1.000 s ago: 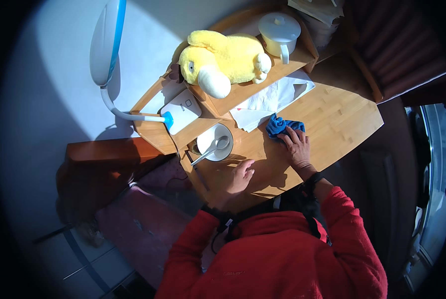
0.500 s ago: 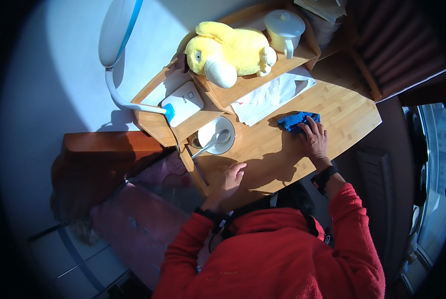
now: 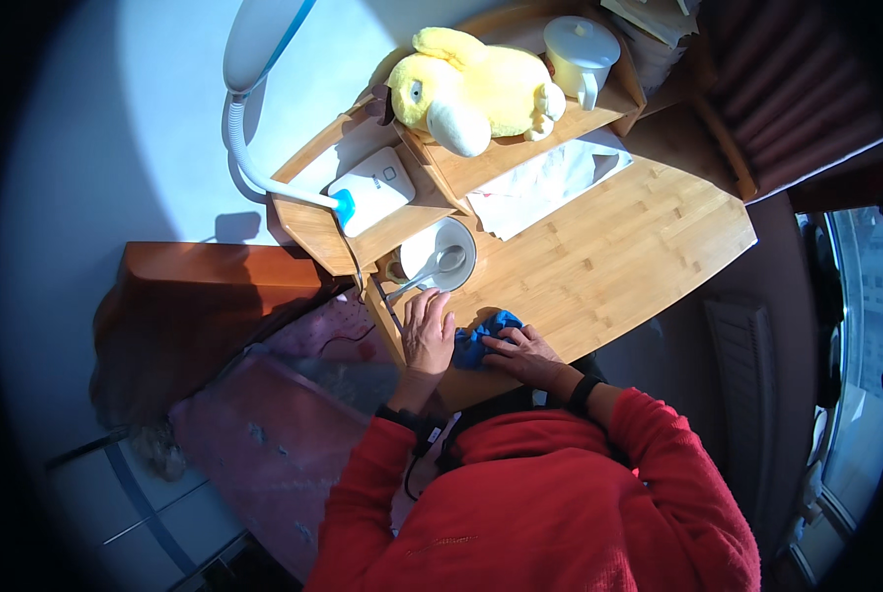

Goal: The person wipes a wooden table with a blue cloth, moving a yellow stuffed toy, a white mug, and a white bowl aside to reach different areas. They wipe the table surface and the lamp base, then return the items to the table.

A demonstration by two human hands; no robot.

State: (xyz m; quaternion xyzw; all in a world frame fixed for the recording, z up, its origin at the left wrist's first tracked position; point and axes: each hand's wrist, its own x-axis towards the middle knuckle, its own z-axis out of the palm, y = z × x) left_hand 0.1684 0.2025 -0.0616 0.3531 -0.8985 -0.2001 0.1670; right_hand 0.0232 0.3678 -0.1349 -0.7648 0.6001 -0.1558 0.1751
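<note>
A crumpled blue cloth point(image 3: 499, 324) lies on the wooden desk point(image 3: 614, 242) close to its front edge. My right hand point(image 3: 526, 357) presses on it, fingers curled over the near side. Just left of the cloth is my left hand point(image 3: 428, 335), fingers stretched forward and holding nothing that I can see. Its fingertips come up near the rim of a white bowl point(image 3: 417, 247), and I cannot tell whether they touch it. In the bowl rests a spoon point(image 3: 449, 259), its handle sticking out over the rim toward the front left.
White papers point(image 3: 550, 185) lie under the raised shelf. A yellow plush toy point(image 3: 501, 94) and a lidded white mug point(image 3: 580, 54) sit on top. At the left stands a desk lamp point(image 3: 289, 189) with a white base; a pink-covered bed point(image 3: 264, 444) is lower left.
My right hand has drawn the blue cloth from the desk's right middle to the near left. My left hand has moved slightly left and forward toward the bowl. The view has shifted a little.
</note>
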